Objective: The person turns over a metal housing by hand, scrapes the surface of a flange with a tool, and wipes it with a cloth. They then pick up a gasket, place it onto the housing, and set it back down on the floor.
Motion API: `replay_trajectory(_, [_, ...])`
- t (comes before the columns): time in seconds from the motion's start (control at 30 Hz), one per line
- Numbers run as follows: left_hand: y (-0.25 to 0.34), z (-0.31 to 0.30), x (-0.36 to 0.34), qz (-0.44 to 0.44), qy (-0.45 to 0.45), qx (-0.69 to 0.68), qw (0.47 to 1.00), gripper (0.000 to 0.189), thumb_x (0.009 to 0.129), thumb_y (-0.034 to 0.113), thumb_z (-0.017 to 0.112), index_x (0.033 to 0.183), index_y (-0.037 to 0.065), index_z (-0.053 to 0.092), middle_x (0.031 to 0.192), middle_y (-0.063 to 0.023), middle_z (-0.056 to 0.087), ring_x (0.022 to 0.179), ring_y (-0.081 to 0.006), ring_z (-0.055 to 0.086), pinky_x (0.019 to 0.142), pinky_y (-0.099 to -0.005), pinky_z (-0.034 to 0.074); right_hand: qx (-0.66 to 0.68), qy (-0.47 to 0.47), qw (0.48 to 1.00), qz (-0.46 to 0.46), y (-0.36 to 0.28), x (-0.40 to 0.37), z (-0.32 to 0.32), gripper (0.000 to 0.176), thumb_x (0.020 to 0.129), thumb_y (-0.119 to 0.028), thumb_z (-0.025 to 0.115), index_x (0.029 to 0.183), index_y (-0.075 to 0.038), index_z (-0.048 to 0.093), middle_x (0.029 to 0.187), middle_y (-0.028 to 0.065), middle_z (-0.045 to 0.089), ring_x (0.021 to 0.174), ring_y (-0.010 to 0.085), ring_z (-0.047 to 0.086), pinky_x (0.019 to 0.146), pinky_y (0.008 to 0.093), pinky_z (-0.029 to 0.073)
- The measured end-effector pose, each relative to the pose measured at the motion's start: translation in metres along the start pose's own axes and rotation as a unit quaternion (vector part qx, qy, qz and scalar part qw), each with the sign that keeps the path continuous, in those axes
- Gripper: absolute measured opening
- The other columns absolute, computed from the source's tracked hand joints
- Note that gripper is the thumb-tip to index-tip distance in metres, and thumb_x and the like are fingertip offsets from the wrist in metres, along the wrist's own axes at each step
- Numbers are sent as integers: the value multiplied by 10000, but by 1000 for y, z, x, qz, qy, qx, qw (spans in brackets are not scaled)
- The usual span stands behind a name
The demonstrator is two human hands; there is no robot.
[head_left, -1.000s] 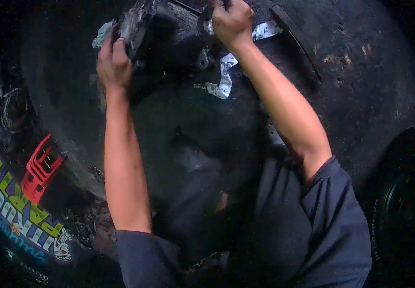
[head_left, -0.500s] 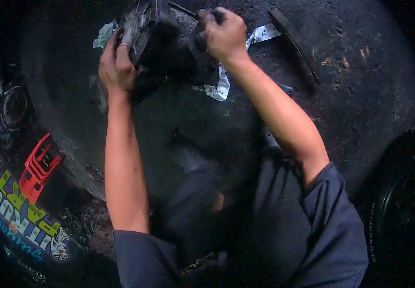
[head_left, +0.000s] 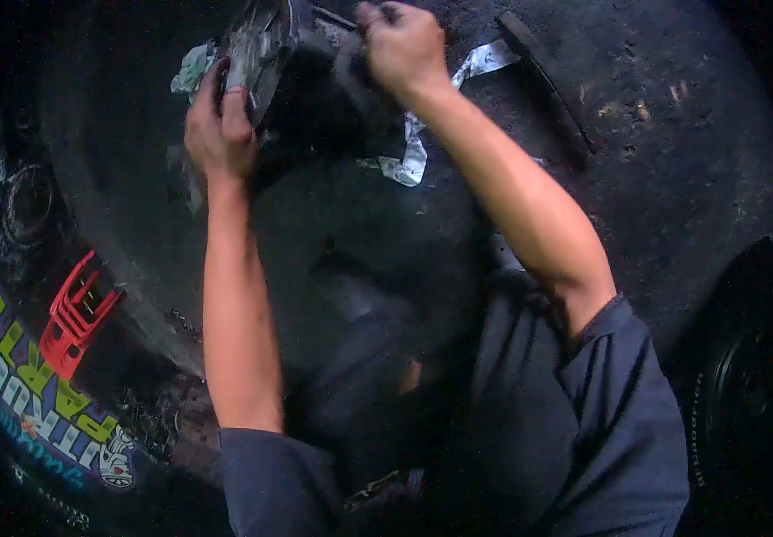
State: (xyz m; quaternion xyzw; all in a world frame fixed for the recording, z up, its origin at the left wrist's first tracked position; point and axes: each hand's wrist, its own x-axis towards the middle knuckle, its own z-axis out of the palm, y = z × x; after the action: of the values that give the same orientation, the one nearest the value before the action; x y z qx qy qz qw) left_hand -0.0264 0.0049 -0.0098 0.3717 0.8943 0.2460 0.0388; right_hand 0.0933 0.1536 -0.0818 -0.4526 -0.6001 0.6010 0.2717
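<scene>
At the top of the view, my left hand (head_left: 223, 130) grips the near edge of a dark, worn part (head_left: 266, 63) with a greyish face, fingers wrapped on its left side. To its right, my right hand (head_left: 404, 45) is closed in a pinch near a dark piece that is blurred; what the fingertips hold is too small to make out. A crumpled silvery strip (head_left: 411, 161) lies below and beside my right hand. Pale green crumpled paper (head_left: 192, 70) sits just left of the part.
A long dark bar (head_left: 543, 76) lies at the upper right. On the left is a dark surface with colourful lettering (head_left: 42, 385) and a red truck graphic (head_left: 78, 313). A tyre (head_left: 744, 385) stands at the right edge.
My right hand has moved slightly up and left. The part in my left hand has turned a little, while my left hand stays nearly in place.
</scene>
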Motion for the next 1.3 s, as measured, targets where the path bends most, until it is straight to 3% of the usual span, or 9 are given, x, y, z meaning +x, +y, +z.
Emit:
replay_trajectory(0.27, [5,-1,-3,-11,0,-15,1000,422,796,276,450,1145,79,585,1079,-193,606,991,-341,580,842,-372,436,-58,2,998,33,6,6,-7,318,834,-270,558,742,32,593,732,266,562,752,424,585,601,437,434])
replay_trajectory(0.33, [7,3,0,-4,4,-23,1000,424,797,267,443,1143,66,582,1080,-198,603,986,-338,584,837,-364,436,-37,-26,996,-76,-7,-12,1,226,791,-222,579,727,-10,626,728,236,599,755,421,588,675,435,480])
replay_trajectory(0.47, [14,-1,-1,-23,-21,-28,999,430,797,266,442,1145,50,574,1082,-207,600,992,-345,581,841,-360,434,-41,-25,998,34,12,15,-8,318,833,-275,560,752,30,596,734,267,562,756,420,587,606,429,434])
replay_trajectory(0.67, [8,3,-1,12,-2,-32,999,428,798,250,440,1151,45,569,1073,-214,601,994,-338,583,839,-352,435,4,-58,998,-38,-1,9,-6,310,829,-275,565,769,25,612,733,262,568,744,404,598,626,437,440])
replay_trajectory(0.8, [16,-1,-8,-12,-6,-30,999,422,796,236,440,1141,34,575,1080,-205,603,995,-329,584,848,-346,432,-8,-68,997,38,11,15,-6,304,828,-271,566,782,26,618,739,267,568,757,422,585,612,430,444])
replay_trajectory(0.93, [12,3,-2,-12,-1,-54,998,423,796,234,444,1136,22,576,1087,-200,604,997,-313,585,857,-339,428,26,-47,997,-61,-7,-1,-6,310,820,-275,578,782,29,621,754,256,587,770,420,589,625,433,451])
replay_trajectory(1.0, [5,3,1,-5,0,-59,998,421,796,232,444,1139,26,577,1087,-201,605,996,-310,586,857,-338,428,-18,-23,999,-44,10,10,-1,310,816,-277,585,779,28,624,763,257,589,779,415,592,633,430,453])
replay_trajectory(1.03, [4,2,1,-6,-4,-60,998,420,797,230,444,1141,30,577,1086,-202,605,995,-306,586,856,-338,428,-10,-74,996,52,11,19,-10,316,811,-284,589,770,27,626,773,256,591,793,401,600,642,427,456])
replay_trajectory(1.3, [3,-1,5,-17,-24,-50,998,405,813,225,431,1149,50,575,1091,-198,602,1001,-307,584,853,-336,427,-39,-52,995,-69,-16,24,1,329,821,-301,555,823,20,625,825,257,588,837,427,569,710,449,454])
